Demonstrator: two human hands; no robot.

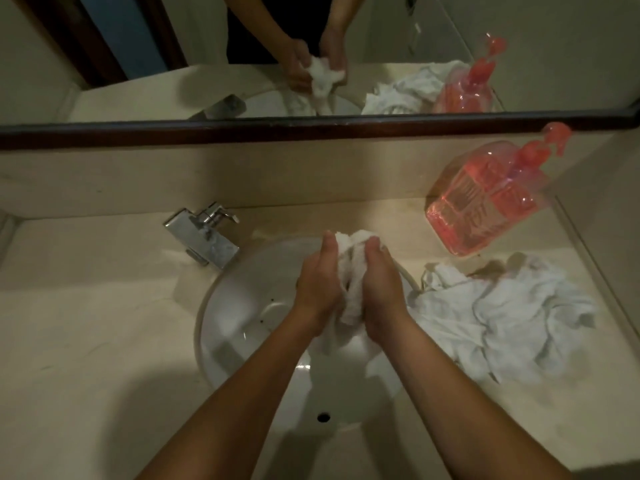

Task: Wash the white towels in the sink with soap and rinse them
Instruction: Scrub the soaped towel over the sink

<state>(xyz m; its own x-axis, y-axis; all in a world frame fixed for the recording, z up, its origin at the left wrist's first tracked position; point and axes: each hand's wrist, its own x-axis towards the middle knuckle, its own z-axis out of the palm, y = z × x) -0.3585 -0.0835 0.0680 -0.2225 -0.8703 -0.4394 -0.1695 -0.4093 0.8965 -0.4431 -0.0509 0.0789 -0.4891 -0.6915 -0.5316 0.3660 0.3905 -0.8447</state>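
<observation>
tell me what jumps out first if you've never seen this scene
Both hands, the left hand and right hand, squeeze a white towel between them over the round sink. Next comes the pink soap bottle at the back right of the counter, above a crumpled towel pile beside the sink.

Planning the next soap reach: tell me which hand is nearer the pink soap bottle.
Right. The right hand grips the towel on the bottle's side; the left hand is beyond it.

Open counter [86, 341] left of sink [221, 327]; faucet [202, 233] behind, towel heap [502, 320] and soap bottle [485, 199] crowding right.
</observation>
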